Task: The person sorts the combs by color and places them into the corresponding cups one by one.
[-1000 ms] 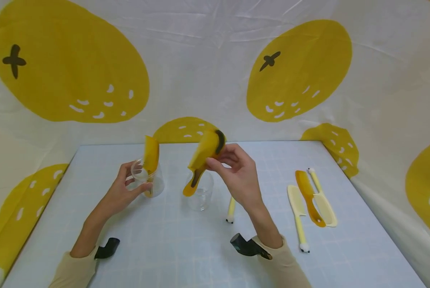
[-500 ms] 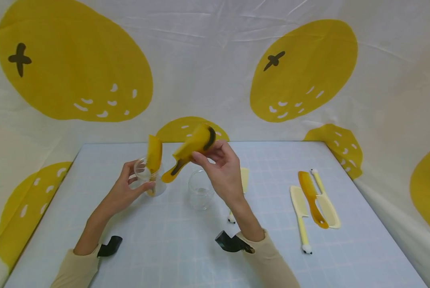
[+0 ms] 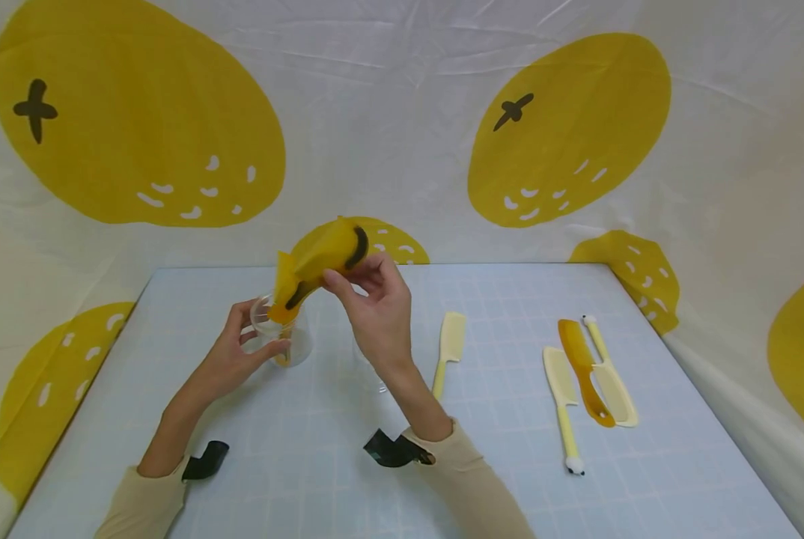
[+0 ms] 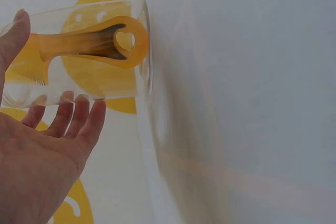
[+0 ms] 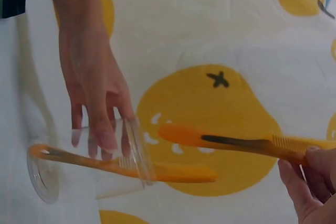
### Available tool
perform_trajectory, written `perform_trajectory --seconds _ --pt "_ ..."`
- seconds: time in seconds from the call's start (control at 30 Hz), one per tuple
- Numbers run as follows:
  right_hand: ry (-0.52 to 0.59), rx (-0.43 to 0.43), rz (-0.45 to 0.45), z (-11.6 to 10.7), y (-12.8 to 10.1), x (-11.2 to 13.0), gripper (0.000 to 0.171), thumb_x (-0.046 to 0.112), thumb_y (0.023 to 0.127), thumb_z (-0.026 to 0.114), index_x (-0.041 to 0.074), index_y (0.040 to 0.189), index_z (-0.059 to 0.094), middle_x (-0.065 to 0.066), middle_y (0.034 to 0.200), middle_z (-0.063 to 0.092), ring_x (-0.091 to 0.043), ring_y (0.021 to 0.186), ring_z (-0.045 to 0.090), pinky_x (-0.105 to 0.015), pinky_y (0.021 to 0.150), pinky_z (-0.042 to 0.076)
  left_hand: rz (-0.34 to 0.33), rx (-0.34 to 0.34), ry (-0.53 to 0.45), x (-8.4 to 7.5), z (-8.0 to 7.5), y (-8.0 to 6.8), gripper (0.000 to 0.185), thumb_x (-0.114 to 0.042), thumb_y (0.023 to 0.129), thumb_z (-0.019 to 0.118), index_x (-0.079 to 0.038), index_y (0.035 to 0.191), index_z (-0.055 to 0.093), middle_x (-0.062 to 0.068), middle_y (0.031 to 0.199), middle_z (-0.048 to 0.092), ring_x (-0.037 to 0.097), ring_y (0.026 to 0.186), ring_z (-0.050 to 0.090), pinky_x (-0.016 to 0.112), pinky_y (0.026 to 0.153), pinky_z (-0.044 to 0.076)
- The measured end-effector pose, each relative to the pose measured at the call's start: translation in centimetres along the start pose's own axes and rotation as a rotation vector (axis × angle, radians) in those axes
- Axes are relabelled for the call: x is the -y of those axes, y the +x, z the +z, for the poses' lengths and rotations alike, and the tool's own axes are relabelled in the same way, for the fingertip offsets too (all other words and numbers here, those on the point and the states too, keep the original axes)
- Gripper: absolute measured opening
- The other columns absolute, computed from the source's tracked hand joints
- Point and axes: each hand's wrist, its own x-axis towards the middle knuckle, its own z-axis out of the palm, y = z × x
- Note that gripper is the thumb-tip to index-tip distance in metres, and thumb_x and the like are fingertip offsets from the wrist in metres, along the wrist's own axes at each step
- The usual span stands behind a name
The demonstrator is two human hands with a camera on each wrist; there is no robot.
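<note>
Our left hand (image 3: 230, 359) grips the clear plastic cup (image 3: 282, 338) steady; our right hand (image 3: 368, 307) pinches the amber plastic comb (image 3: 321, 262), best lowered handle-first.

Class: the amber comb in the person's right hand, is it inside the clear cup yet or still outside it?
Outside. The right hand holds the amber comb above the clear cup, which the left hand holds.

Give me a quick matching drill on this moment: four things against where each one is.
1 amber comb with dark stripe
2 clear cup
3 second amber comb
4 lone cream comb

a standing in the cup
b held by left hand
c flat on the table
d pinched by right hand

Pairs: 1-d, 2-b, 3-a, 4-c
</note>
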Motion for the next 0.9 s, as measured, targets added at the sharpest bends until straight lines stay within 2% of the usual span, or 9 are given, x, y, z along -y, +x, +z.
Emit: perform_trajectory --seconds 0.37,0.53,0.73,0.9 --pt "-0.086 -0.02 0.001 2.3 -0.3 -2.0 0.023 -0.003 0.09 0.076 -0.005 0.102 0.056 -0.019 0.101 0.063 -0.027 0.097 0.072 -0.039 0.083 0.062 0.01 -0.001 -0.009 0.1 0.0 0.1 0.084 -0.025 0.094 0.078 -0.007 0.152 0.021 0.017 0.158 0.03 0.043 0.145 0.029 0.068 0.116 0.027" --pt "-0.134 -0.016 0.033 2.9 -0.6 -2.9 0.023 0.0 0.09 0.077 -0.006 0.102 0.058 -0.02 0.1 0.065 -0.027 0.097 0.073 -0.034 0.081 0.062 0.024 -0.006 -0.012 0.3 0.2 0.1 0.082 -0.024 0.094 0.077 -0.006 0.152 0.022 0.017 0.158 0.03 0.043 0.145 0.029 0.07 0.115 0.028" --pt "-0.2 0.021 0.085 3.4 -1.0 -4.1 0.023 0.004 0.092 0.077 -0.005 0.104 0.06 -0.02 0.102 0.068 -0.029 0.098 0.073 -0.028 0.081 0.061 0.009 -0.011 0.002 0.2 0.1 0.1 0.081 -0.026 0.095 0.077 -0.006 0.15 0.022 0.019 0.156 0.031 0.044 0.144 0.03 0.069 0.115 0.028" --pt "-0.235 0.059 0.147 3.7 -1.5 -5.1 0.023 0.005 0.091 0.078 -0.004 0.105 0.062 -0.017 0.103 0.07 -0.025 0.096 0.073 -0.025 0.08 0.061 0.019 -0.008 -0.013 0.1 0.0 0.0 0.08 -0.023 0.095 0.077 -0.006 0.15 0.022 0.02 0.151 0.035 0.043 0.142 0.032 0.07 0.115 0.027"
